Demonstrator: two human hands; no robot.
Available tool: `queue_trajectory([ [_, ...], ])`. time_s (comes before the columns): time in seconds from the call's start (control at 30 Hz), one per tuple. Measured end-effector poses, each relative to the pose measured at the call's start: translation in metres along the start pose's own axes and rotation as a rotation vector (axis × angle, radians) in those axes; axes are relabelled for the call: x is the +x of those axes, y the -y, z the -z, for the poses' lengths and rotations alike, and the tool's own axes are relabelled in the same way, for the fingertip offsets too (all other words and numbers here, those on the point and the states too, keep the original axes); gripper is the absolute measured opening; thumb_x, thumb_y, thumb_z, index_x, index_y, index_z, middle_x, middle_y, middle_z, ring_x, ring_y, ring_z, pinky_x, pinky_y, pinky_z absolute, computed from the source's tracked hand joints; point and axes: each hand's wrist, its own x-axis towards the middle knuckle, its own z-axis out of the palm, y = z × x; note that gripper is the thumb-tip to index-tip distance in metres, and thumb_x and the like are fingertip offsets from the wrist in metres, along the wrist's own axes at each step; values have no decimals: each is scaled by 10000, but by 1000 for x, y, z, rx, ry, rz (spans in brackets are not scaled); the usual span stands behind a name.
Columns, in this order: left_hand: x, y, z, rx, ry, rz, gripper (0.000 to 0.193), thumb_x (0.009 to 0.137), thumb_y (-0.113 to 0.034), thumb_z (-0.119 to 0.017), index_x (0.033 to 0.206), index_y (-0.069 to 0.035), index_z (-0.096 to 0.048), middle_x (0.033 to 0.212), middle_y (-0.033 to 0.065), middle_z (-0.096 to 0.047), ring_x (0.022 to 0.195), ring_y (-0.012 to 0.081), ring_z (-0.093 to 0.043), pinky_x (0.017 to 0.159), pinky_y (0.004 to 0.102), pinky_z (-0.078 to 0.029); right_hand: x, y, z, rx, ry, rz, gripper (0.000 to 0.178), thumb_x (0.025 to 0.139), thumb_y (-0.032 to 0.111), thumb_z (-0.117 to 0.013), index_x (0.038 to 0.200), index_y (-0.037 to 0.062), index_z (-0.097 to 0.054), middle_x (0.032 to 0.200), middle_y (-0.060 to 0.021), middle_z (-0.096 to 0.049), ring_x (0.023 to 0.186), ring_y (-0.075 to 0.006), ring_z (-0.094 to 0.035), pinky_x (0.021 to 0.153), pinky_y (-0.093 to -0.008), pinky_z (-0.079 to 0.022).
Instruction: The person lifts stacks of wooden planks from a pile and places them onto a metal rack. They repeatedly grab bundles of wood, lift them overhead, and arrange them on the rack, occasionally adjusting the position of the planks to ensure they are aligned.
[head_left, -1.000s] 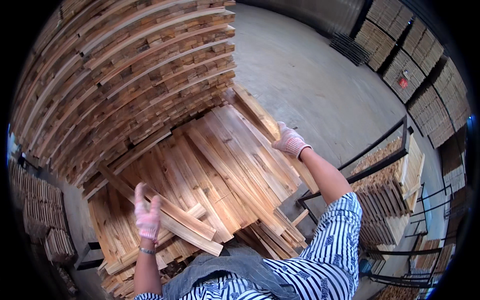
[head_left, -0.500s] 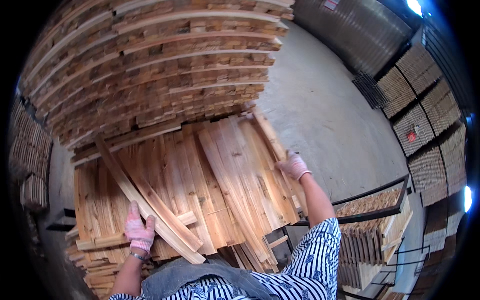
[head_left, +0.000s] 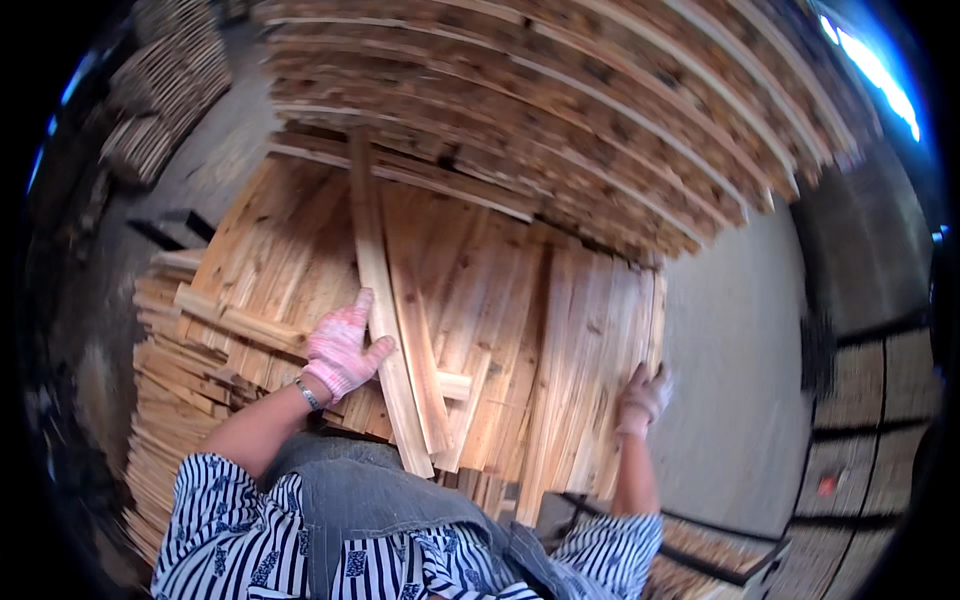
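Observation:
My left hand (head_left: 345,348), in a pink-stained work glove, is open beside two long wooden strips. Its thumb reaches the edge of the nearer, pale strip (head_left: 388,335); the darker strip (head_left: 420,375) lies just right of it. Both strips slant across a layer of boards (head_left: 480,300) laid side by side. At the layer's right edge, my gloved right hand (head_left: 643,400) has thumb and fingers around the near part of a narrow wooden board (head_left: 658,310). Blur hides the exact finger contact.
A tall stack of lumber (head_left: 480,100) rises behind the board layer. Uneven board ends (head_left: 170,400) stick out at the lower left. A crosswise wooden batten (head_left: 240,322) lies near the front. Banded wood bundles (head_left: 845,470) stand right, beyond the concrete floor (head_left: 735,370).
The view has turned to the right. The board at my right hand, angled outward before, now lies along the layer's edge. My left hand stays beside the pale strip.

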Motion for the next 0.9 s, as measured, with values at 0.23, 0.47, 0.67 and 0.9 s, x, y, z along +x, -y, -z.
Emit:
queue_trajectory([
  [0.23, 23, -25, 54, -534, 240, 487, 937, 919, -473, -650, 1585, -41, -153, 1285, 242, -598, 1188, 323, -577, 1011, 397, -453, -95, 156, 29, -53, 373, 249, 675, 807, 365, -764, 1382, 101, -529, 1268, -255, -578, 1119, -416, -595, 987, -477, -484],
  [0.47, 50, 4, -8, -1584, -64, 417, 591, 935, -185, -690, 1412, -32, -379, 1248, 166, -620, 1082, 233, -620, 905, 384, -531, -84, 206, 83, 479, 453, 358, 569, 845, 190, -719, 1370, 44, -554, 1197, -184, -653, 1127, -272, -642, 983, -346, -504],
  [0.67, 12, 31, 35, -1990, -209, 388, 445, 972, -119, -613, 1349, -130, -376, 1078, 113, -642, 807, 216, -662, 672, 379, -578, -85, 346, 81, 566, 596, 400, 599, 866, 337, -702, 1390, 94, -543, 1296, -199, -578, 1173, -344, -603, 1008, -419, -488],
  [0.9, -10, 76, 50, -1934, -314, 430, 439, 984, -168, -595, 1354, -142, -360, 971, 115, -634, 775, 228, -653, 658, 383, -577, -109, 416, 22, 0, 822, 333, 889, 810, 291, -731, 1512, 63, -235, 1313, -324, -555, 1200, -449, -590, 977, -480, -513],
])
